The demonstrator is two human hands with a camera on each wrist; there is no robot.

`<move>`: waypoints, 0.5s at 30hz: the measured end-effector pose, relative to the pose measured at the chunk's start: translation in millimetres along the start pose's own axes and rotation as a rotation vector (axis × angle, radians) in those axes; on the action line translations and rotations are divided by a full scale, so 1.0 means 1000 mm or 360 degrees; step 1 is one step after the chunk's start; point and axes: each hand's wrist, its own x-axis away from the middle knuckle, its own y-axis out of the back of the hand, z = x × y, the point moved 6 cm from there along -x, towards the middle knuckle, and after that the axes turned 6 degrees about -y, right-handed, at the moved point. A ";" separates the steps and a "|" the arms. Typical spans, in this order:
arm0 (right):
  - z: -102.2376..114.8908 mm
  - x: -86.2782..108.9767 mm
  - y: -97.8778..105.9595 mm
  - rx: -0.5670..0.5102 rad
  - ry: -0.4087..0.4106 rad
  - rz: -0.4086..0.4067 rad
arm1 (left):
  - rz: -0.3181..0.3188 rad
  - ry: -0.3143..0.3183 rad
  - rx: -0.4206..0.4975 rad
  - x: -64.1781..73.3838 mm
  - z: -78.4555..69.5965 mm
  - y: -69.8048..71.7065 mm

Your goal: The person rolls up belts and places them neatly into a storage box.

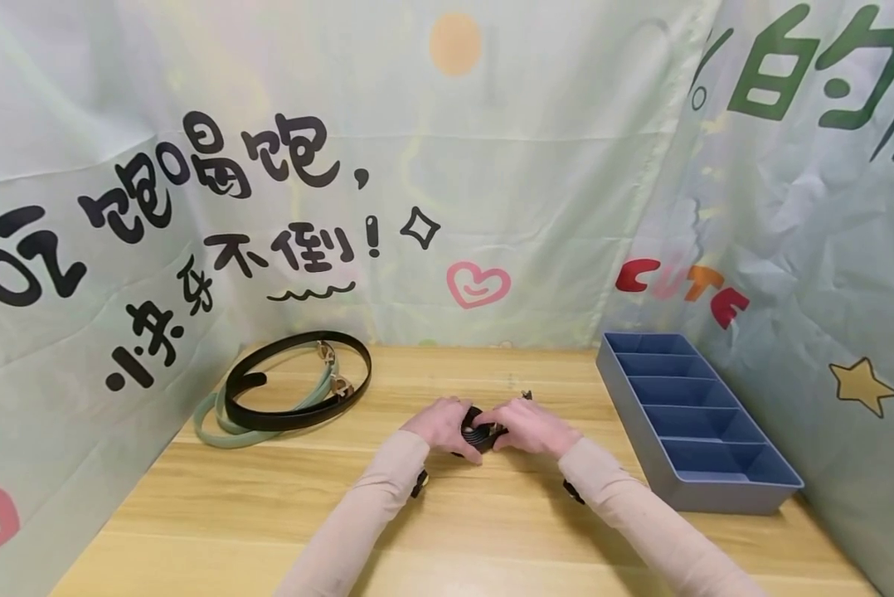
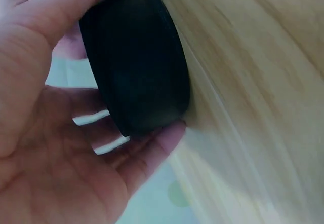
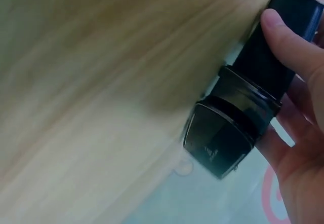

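Note:
A black belt is wound into a coil on the wooden table, between both hands. My left hand grips the coil from the left; in the left wrist view its thumb and fingers curl round the wide black outer layer. From the other side, my right hand holds the strap near its end, thumb on one face and fingers behind. Past that hand juts the dark metal buckle, its plate shiny. The fingers hide part of the coil in the head view.
At the back left, a looped black belt lies over a pale green belt, with metal buckles at their right side. A grey-blue box with several compartments stands on the right. Printed cloth walls border the table.

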 end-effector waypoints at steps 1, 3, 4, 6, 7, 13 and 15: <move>0.001 -0.001 0.000 0.0003 -0.0007 -0.0022 | -0.0013 0.0028 -0.0012 0.001 -0.001 0.000; 0.003 -0.002 0.000 0.0012 -0.0016 -0.0053 | -0.0045 0.0071 -0.0038 0.002 -0.003 0.001; 0.003 -0.003 0.000 0.0020 -0.0021 -0.0061 | -0.0063 0.0083 -0.0049 0.002 -0.003 0.001; 0.004 -0.003 -0.001 0.0014 -0.0016 -0.0068 | -0.0084 0.0099 -0.0062 0.001 -0.003 -0.001; 0.004 -0.003 -0.002 0.0013 -0.0019 -0.0060 | -0.0085 0.0102 -0.0071 0.000 -0.003 -0.002; -0.001 -0.001 -0.003 -0.0029 -0.0033 -0.0010 | -0.0081 0.0079 -0.0073 -0.001 0.000 -0.004; -0.001 -0.001 -0.002 -0.0032 -0.0034 -0.0024 | -0.0085 0.0089 -0.0062 0.000 0.000 -0.003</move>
